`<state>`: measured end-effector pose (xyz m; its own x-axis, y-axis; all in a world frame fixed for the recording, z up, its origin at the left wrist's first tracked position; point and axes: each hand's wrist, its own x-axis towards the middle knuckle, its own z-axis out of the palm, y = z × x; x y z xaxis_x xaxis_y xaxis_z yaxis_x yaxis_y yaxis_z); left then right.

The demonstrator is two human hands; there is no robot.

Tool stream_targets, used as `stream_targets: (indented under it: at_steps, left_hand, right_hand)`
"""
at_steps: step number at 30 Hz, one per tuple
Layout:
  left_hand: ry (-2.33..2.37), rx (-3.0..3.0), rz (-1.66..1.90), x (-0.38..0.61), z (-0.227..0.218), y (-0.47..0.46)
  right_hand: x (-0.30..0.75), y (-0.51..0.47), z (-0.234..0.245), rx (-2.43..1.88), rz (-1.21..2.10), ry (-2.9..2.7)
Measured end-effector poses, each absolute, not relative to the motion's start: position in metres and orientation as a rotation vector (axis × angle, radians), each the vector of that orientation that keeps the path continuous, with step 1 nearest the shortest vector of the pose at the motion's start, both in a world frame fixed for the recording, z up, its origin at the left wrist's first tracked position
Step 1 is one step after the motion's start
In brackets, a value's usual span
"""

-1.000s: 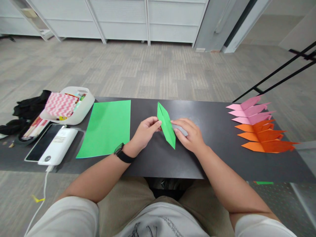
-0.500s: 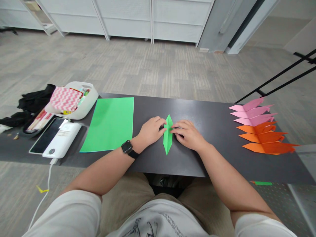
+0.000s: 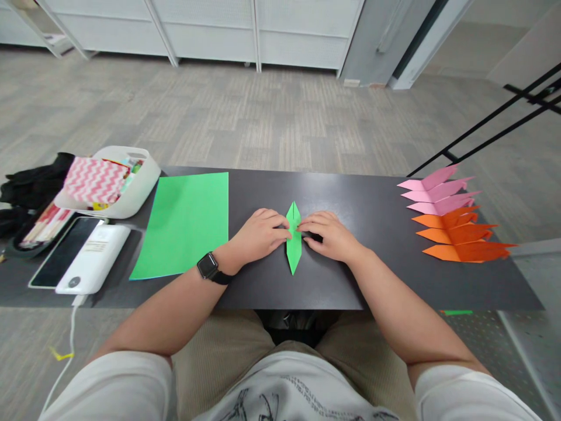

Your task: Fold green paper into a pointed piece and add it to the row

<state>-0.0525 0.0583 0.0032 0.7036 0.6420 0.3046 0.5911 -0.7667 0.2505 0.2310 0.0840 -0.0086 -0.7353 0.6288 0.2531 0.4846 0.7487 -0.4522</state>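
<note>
A narrow folded green paper piece (image 3: 293,248), pointed at both ends, lies flat on the black table (image 3: 377,280) in front of me. My left hand (image 3: 260,234) presses on its left edge with curled fingers. My right hand (image 3: 328,234) presses on its right edge the same way. Both sets of fingertips meet on the upper half of the piece. A black watch (image 3: 207,266) sits on my left wrist.
A flat green sheet (image 3: 186,222) lies left of my hands. Further left stand a white basket (image 3: 131,199) with a red-and-white patterned cloth, a phone (image 3: 61,251) and a white power bank (image 3: 94,260). Folded pink pieces (image 3: 438,193) and orange pieces (image 3: 460,237) lie at the right.
The green piece was held tilted up above the table; it has been laid flat and turned upright along the table. Both hands now press it down from either side.
</note>
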Motion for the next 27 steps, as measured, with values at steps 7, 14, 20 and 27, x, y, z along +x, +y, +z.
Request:
stream_targets:
  at_steps: [7,14,20,27]
  left_hand:
    - [1.107,2.659,0.653,-0.047,0.002,0.062]
    - [1.172,2.606,0.68,-0.043,0.006,0.055]
    - [1.277,2.714,0.579,-0.037,0.003,0.054]
    - [1.326,2.761,0.489,-0.03,-0.002,0.055]
  right_hand:
    - [0.232,0.082,-0.007,-0.843,0.459,-2.544]
    - [0.218,0.08,-0.008,-0.939,0.263,-2.497]
    - [0.216,0.081,-0.008,-0.911,0.268,-2.504]
    - [0.215,0.079,-0.011,-0.861,0.181,-2.509]
